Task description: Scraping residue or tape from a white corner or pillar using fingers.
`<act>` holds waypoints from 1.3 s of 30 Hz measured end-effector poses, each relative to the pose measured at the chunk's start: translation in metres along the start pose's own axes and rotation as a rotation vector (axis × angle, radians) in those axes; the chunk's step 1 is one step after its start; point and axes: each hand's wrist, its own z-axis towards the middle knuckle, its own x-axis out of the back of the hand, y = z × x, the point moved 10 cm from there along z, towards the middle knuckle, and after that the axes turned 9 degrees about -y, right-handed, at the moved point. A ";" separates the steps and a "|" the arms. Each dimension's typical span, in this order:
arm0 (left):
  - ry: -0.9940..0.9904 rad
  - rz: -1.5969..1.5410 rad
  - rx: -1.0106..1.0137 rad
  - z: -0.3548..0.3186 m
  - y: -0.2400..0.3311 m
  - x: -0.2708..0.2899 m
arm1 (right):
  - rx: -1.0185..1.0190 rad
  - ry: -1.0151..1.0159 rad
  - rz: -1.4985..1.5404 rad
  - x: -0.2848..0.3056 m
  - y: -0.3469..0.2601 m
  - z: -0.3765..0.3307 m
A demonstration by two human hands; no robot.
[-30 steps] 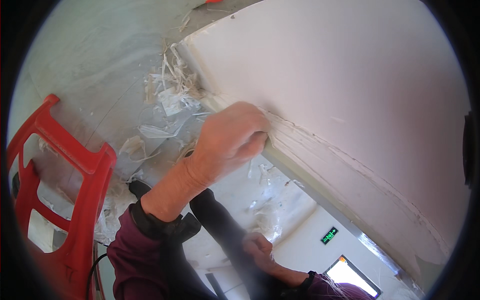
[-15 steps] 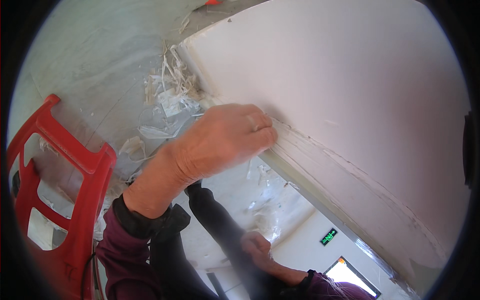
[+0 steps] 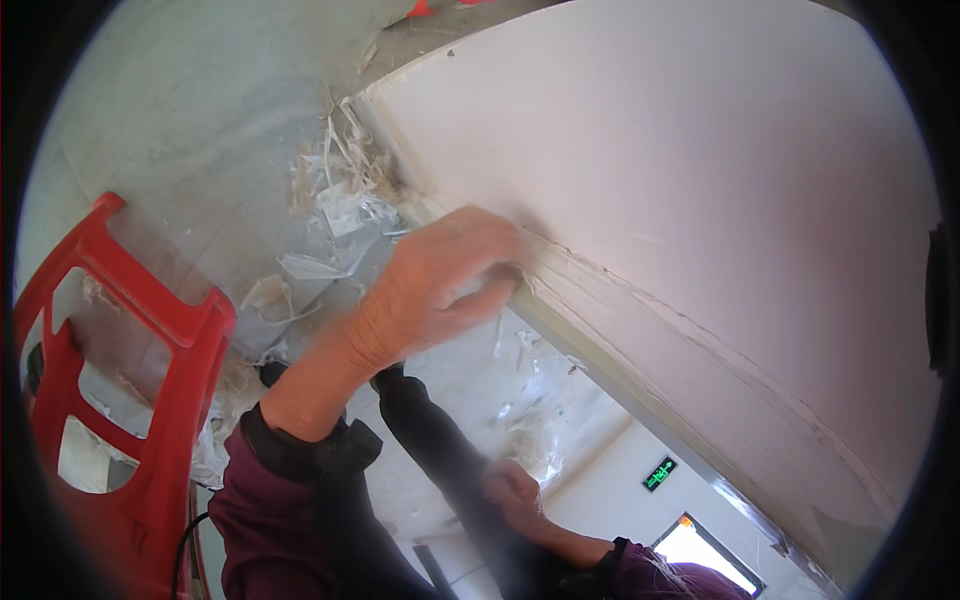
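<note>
My left hand [image 3: 445, 285] reaches up from a maroon sleeve to the lower edge of a large white panel [image 3: 700, 180]. Its fingers curl over that edge, where a rough, torn strip [image 3: 640, 300] runs along the panel. The hand is blurred by motion. My right hand [image 3: 512, 490] is lower down, beside a dark trouser leg [image 3: 430, 450], and blurred; I cannot see anything in it.
A red plastic stool [image 3: 150, 400] stands close at the left. Torn white paper and film scraps [image 3: 340, 200] litter the grey floor by the panel's corner. A lit opening [image 3: 700, 550] and a small green sign [image 3: 658, 473] show at the lower right.
Half a second ago my left hand's fingers lay stretched along the panel edge; now they are curled back over it. The right hand has hardly moved.
</note>
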 end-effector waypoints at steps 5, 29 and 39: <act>-0.180 0.215 -0.112 0.012 0.018 -0.009 | 0.017 -0.035 -0.021 -0.004 -0.003 0.001; -0.134 0.192 -0.085 0.010 0.029 -0.003 | 0.045 -0.041 -0.086 -0.001 -0.003 0.002; -0.178 0.332 -0.269 0.016 0.048 -0.010 | 0.048 -0.028 -0.109 -0.002 -0.007 0.000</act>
